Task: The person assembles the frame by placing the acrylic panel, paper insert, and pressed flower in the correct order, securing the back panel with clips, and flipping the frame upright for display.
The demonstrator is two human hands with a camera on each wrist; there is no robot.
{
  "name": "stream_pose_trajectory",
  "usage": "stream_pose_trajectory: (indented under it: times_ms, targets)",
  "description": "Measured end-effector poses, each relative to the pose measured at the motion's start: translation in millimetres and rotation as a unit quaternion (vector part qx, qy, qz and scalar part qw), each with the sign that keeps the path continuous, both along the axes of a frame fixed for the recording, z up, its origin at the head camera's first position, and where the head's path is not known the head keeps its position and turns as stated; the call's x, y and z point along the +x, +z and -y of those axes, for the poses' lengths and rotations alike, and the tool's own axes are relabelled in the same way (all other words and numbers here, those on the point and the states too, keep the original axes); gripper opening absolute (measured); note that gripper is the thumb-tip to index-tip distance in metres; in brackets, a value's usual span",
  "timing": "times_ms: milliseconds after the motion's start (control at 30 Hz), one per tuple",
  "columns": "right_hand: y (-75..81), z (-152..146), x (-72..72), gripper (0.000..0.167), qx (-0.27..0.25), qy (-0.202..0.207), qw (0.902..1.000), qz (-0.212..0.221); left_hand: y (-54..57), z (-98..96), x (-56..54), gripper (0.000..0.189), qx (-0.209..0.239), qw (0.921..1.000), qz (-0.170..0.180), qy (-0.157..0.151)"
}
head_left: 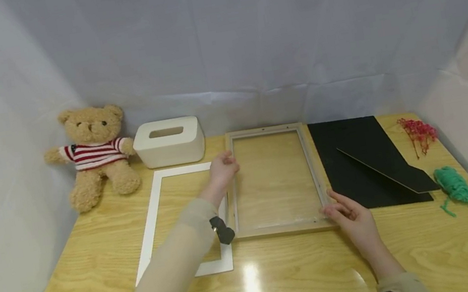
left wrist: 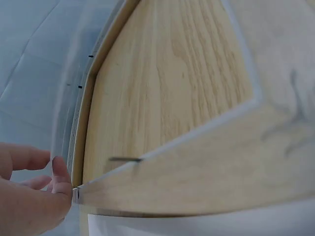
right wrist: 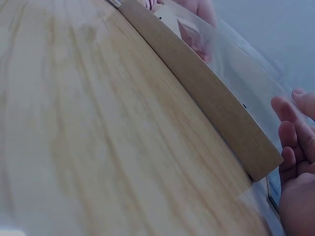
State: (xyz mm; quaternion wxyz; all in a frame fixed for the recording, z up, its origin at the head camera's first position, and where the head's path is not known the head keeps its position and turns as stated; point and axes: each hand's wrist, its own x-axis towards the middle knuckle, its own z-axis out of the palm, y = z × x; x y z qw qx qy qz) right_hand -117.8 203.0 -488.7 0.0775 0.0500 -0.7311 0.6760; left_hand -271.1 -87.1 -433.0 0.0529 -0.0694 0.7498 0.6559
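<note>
A wooden picture frame (head_left: 281, 231) lies on the table between my hands. Above it is a clear sheet (right wrist: 246, 73), lifted off the frame in both wrist views. At the frame's left side, my left hand (head_left: 223, 170) pinches the sheet's edge between thumb and fingers. My right hand (head_left: 356, 223) is at the near right corner, thumb and forefinger at the sheet's edge, the other fingers loosely bent beside the wood. A white mat border (head_left: 151, 223) lies left of the frame, partly under my left arm.
A teddy bear (head_left: 94, 152) and a white tissue box (head_left: 170, 148) stand at the back left. To the right lie a black board (head_left: 347, 135) with a raised flap, red dried flowers (head_left: 418, 131) and green yarn (head_left: 456, 186). White cloth (head_left: 217, 41) hangs behind.
</note>
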Motion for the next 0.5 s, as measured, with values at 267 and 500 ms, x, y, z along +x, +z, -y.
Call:
stream_pose_trajectory:
  times_ms: [267,500]
  targets:
    - [-0.9,1.6,-1.9,0.045,0.009,0.003,1.0000,0.001,-2.6,1.1,0.3,0.057,-0.079,0.9967,-0.022,-0.001]
    - [-1.5,2.2,-0.7,0.046,0.022,0.004,0.9997,-0.014,-2.7,2.7,1.5,0.060,-0.092,0.9953,-0.028,-0.011]
